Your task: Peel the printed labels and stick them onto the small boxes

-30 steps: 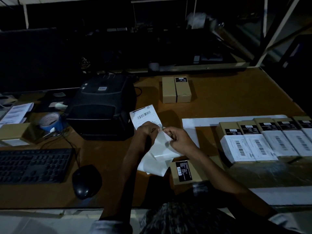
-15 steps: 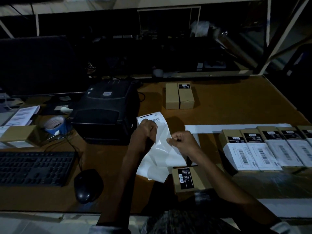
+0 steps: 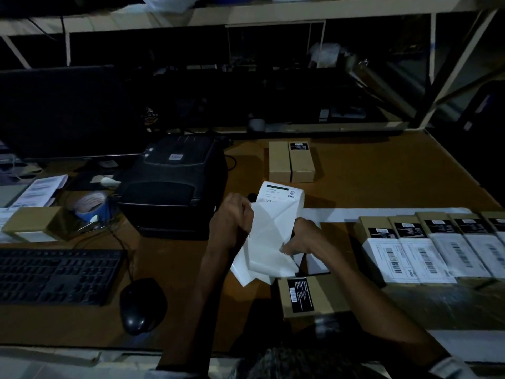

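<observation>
Both hands gripped a white label sheet (image 3: 269, 236) above the brown table (image 3: 382, 181)

The sheet hung creased between the hands, its printed label (image 3: 281, 193) curling up at the top; the left hand (image 3: 232, 222) pinched its left edge with curled fingers, and the right hand (image 3: 303, 239) pinched the lower right part — fingers also curled round the paper. Just below the sheet lay a small box (image 3: 314, 299) with only a black sticker. To the right stood a row of labelled boxes (image 3: 426, 247) side by side, each carrying a white barcode label. 2 more boxes (image 3: 291, 161) sat together farther back. Left of the hands were a black label printer (image 3: 175, 184), a blue tape roll (image 3: 91, 206), a keyboard (image 3: 54, 274) and a mouse (image 3: 142, 305)
</observation>
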A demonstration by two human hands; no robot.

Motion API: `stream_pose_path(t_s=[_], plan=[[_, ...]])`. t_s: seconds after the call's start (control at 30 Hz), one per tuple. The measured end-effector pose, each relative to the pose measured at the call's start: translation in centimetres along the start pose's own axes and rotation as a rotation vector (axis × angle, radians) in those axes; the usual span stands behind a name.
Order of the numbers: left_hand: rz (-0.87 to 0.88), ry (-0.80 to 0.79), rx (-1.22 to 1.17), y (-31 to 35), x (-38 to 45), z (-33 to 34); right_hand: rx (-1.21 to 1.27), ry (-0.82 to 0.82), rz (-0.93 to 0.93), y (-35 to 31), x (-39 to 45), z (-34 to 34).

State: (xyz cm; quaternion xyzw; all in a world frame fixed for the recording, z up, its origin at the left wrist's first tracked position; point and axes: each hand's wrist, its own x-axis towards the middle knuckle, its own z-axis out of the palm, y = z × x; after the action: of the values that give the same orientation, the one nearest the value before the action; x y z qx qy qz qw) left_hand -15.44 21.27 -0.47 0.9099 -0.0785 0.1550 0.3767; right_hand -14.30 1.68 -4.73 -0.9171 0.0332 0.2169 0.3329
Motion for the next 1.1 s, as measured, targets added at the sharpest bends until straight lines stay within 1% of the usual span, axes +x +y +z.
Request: stream_pose_path(t_s=[0.07,0.1,0.17,0.23,0.33,0.43,0.5,0.57,0.67,0.73,0.87,0.93,1.1], plan=[[0.031,0.038,-0.002,-0.1,0.1,0.1,0.133,-0.004,-0.066,0.1,0.2,0.0],[0.048,0.041,-0.002,-0.2,0.1,0.2,0.252,-0.024,-0.098,0.1,0.1,-0.1],[0.077,0.019,-0.008,-0.3,0.1,0.5,0.567,-0.091,-0.131,-0.3,-0.3,-0.7],[0.121,-0.007,-0.014,-0.4,-0.1,0.9,0.834,-0.104,-0.119,-1.1,-0.5,-1.4],[0.172,-0.035,-0.014,-0.6,-0.4,1.8,1.041,-0.105,-0.086,-2.2,-0.2,-2.3],[0.153,-0.041,-0.037,-0.4,-0.2,2.1,1.178,-0.138,-0.063,-2.3,0.2,-2.2],[0.141,-0.037,-0.068,0.0,0.0,1.8,1.192,-0.103,-0.049,-2.3,0.5,-1.7],[0.136,-0.024,-0.072,0.3,0.2,1.3,1.149,-0.022,-0.019,-2.4,0.5,-1.1],[0.165,0.023,-0.064,0.2,0.6,0.4,0.91,0.137,-0.029,-2.2,0.7,-0.4],[0.168,0.043,-0.057,0.2,0.8,0.1,0.795,0.196,-0.06,-1.9,1.1,0.0],[0.124,0.08,-0.049,0.3,0.7,0.0,0.649,0.251,-0.127,-1.7,1.2,0.5],[0.089,0.106,-0.041,0.3,0.6,0.0,0.637,0.261,-0.157,-1.6,1.1,0.6],[-0.039,0.192,-0.001,0.6,0.5,-0.1,0.641,0.215,-0.203,-1.3,1.1,1.6]])
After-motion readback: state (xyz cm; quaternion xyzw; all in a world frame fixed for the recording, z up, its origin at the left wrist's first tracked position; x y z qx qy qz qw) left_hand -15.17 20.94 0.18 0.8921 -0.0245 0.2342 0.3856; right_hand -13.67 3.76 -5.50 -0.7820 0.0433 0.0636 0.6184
